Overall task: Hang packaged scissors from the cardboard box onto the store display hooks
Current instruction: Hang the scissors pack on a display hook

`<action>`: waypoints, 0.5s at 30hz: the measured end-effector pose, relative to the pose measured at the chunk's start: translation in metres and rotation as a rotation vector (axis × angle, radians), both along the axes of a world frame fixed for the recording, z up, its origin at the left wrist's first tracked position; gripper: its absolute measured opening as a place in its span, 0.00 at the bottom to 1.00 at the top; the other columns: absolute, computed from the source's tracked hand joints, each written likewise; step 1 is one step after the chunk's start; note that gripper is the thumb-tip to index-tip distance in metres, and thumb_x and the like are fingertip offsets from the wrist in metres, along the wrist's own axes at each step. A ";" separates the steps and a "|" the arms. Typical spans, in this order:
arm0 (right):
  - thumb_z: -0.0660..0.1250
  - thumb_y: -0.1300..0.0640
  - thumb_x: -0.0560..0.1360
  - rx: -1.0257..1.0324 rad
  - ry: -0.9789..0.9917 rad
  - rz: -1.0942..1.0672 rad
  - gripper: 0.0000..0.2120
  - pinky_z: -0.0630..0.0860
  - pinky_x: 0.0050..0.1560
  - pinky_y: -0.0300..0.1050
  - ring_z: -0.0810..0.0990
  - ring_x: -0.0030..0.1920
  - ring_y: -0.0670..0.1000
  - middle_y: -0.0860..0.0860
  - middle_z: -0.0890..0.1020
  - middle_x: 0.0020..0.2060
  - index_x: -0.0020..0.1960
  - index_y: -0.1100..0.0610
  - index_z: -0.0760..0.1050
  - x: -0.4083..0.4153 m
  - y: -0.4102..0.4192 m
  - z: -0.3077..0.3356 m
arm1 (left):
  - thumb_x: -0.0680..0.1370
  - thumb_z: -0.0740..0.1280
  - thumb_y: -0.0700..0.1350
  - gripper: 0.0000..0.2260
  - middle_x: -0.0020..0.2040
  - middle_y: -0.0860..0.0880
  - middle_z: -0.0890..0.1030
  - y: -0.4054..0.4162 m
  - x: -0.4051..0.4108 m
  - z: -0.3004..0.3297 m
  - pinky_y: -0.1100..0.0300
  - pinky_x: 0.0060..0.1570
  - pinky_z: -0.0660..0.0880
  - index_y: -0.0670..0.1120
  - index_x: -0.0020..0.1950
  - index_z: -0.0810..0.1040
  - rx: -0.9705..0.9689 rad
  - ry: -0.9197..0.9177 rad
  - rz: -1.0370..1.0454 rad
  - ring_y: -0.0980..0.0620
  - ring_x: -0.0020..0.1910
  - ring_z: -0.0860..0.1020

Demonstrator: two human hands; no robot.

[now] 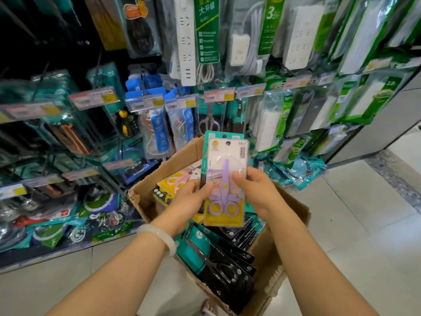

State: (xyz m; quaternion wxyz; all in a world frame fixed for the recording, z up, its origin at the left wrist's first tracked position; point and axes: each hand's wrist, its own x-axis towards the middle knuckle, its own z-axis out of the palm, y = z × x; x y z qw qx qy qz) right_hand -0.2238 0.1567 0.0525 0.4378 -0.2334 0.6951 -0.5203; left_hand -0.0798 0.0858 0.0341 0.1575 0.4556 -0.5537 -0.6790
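Both hands, left hand (193, 192) and right hand (255, 190), pinch a scissors pack (224, 179) above the box (293, 215); pickup done; next, its hole must meet a hook.

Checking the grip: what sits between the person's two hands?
In the head view, the clear pack of purple plastic scissors sits between left hand and right hand, pinched by both.

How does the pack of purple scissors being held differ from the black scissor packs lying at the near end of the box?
The purple scissors pack is held upright above the cardboard box by the left hand and right hand; the black scissor packs lie stacked inside it. The purple pack's card is pale and yellow, with small cartoon-like scissors; the black packs are dark with teal and carry larger black-handled scissors. Both are carded packs with a hanging hole.
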 end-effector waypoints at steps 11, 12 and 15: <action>0.74 0.54 0.70 -0.009 0.076 0.107 0.15 0.81 0.46 0.50 0.83 0.46 0.55 0.56 0.84 0.47 0.54 0.59 0.78 0.078 -0.034 -0.016 | 0.79 0.66 0.44 0.06 0.45 0.42 0.84 -0.010 0.054 0.008 0.50 0.44 0.80 0.42 0.49 0.78 0.167 0.131 0.538 0.44 0.41 0.82; 0.74 0.55 0.70 -0.008 0.074 0.103 0.14 0.80 0.45 0.50 0.83 0.45 0.55 0.57 0.84 0.47 0.52 0.60 0.79 0.085 -0.034 -0.015 | 0.78 0.67 0.44 0.06 0.46 0.42 0.84 -0.013 0.063 0.007 0.48 0.46 0.80 0.42 0.50 0.78 0.144 0.135 0.565 0.43 0.43 0.82; 0.70 0.63 0.73 -0.052 -0.037 0.064 0.02 0.79 0.48 0.54 0.82 0.45 0.58 0.58 0.84 0.45 0.44 0.58 0.79 0.107 -0.040 -0.007 | 0.78 0.67 0.46 0.04 0.48 0.44 0.83 -0.019 0.090 0.006 0.45 0.52 0.78 0.46 0.47 0.77 0.058 0.113 0.645 0.44 0.46 0.81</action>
